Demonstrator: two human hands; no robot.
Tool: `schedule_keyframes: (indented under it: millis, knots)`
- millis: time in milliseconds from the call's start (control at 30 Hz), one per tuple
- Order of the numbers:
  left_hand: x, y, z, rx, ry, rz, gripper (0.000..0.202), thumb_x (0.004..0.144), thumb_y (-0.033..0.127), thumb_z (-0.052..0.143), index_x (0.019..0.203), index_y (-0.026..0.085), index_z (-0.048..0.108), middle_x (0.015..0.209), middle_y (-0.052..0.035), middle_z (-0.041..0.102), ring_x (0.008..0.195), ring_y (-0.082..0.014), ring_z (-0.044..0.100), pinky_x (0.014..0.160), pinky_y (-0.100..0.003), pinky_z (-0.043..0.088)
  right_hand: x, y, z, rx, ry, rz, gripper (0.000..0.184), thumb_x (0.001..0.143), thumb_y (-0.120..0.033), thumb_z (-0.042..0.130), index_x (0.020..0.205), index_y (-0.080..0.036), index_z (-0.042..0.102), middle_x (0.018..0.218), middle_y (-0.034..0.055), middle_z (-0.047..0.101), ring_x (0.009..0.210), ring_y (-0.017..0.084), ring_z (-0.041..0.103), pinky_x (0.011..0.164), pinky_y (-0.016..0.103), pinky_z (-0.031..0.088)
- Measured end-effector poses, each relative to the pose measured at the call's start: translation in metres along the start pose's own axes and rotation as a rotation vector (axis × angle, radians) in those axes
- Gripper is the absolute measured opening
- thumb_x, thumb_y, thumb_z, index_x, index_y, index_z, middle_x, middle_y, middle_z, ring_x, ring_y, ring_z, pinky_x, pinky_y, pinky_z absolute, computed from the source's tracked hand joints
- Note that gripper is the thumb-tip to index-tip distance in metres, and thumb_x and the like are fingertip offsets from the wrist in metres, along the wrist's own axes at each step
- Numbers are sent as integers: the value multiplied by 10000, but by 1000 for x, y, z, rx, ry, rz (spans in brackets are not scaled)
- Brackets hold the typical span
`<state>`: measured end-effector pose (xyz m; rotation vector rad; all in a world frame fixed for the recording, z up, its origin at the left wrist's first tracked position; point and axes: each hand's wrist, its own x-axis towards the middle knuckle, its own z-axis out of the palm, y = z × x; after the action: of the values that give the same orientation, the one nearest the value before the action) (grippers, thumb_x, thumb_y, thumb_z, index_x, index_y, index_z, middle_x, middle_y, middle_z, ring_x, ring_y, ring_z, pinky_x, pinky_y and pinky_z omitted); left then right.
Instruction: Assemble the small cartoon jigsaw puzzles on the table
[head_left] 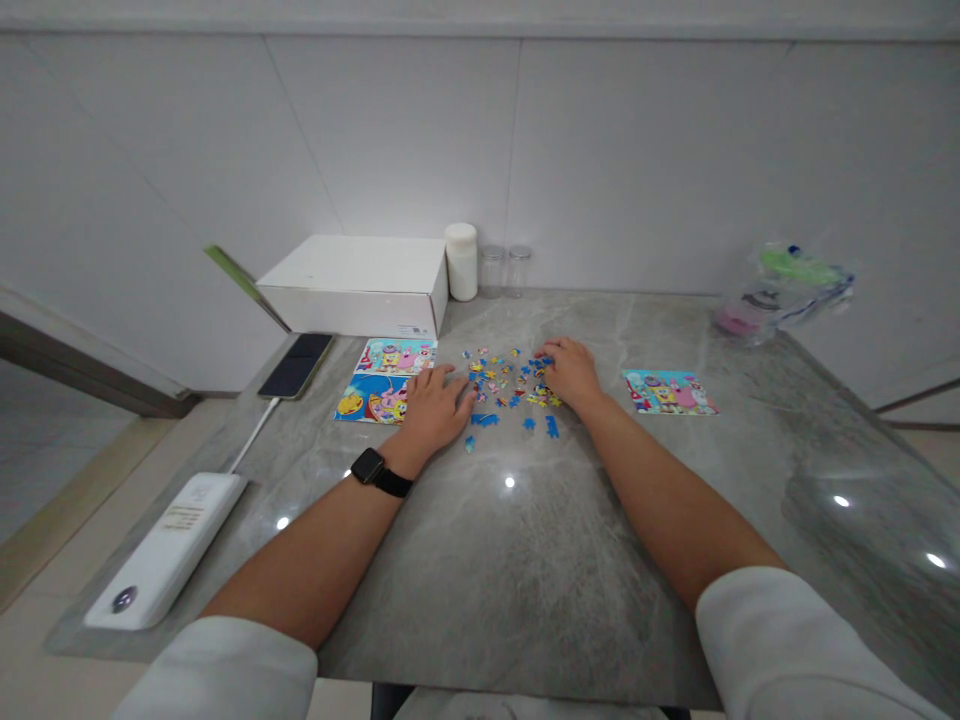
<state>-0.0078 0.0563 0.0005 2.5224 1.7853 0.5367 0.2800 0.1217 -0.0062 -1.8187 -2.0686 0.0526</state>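
Small jigsaw puzzle pieces (pixel 495 380) lie in a loose, colourful heap on the grey table. My left hand (pixel 436 408), with a black watch (pixel 381 472) on the wrist, rests with fingers spread at the heap's left side, partly over a cartoon picture sheet (pixel 369 398). At the heap's right edge is my right hand (pixel 568 370), its fingers bent down among the pieces; whether they pinch one is hidden. Nearer to me lie several blue pieces, among them a joined-looking strip (pixel 484 420) and an upright one (pixel 553 427).
A second picture card (pixel 671 392) lies to the right. Behind stand a white box (pixel 352 280), a white bottle (pixel 462 262) and two clear jars (pixel 505 272). On the left are a phone (pixel 297 366) and a cabled white power bank (pixel 169 550). A plastic bag (pixel 780 290) sits back right.
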Motion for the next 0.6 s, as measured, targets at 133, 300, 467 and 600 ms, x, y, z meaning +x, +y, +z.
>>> schedule_keyframes:
  millis: [133, 300, 467, 600]
  knots:
    - [-3, -1, -2, -28, 31, 4, 349, 1060, 453, 501, 1211, 281, 766, 1436, -102, 619, 1323, -340, 515, 1118, -540, 391, -3, -3, 0, 13, 14, -39, 406, 866, -81, 568, 1139, -247, 817, 1307, 92, 717, 1217, 281, 613, 1123, 440, 414]
    - [-1, -6, 2, -58, 36, -7, 309, 1032, 396, 556, 1251, 259, 725, 1369, -101, 652, 1269, -331, 551, 1074, -513, 419, -7, -11, 0, 53, 29, -127, 389, 867, -89, 565, 1131, -238, 809, 1303, 98, 720, 1210, 283, 611, 1117, 450, 421]
    - [1, -9, 4, -45, 57, -65, 321, 978, 343, 619, 1270, 224, 679, 1316, -127, 661, 1250, -346, 558, 1064, -518, 423, -10, -30, -4, 110, 6, -264, 368, 919, -135, 569, 1190, -242, 794, 1327, 95, 703, 1203, 275, 619, 1122, 453, 428]
    - [0, -9, 5, -31, 61, -66, 315, 988, 350, 614, 1273, 233, 681, 1306, -129, 654, 1248, -344, 554, 1044, -516, 426, 1, -50, -6, 61, -33, -314, 298, 964, -234, 631, 1210, -255, 799, 1345, 106, 692, 1227, 296, 615, 1119, 468, 430]
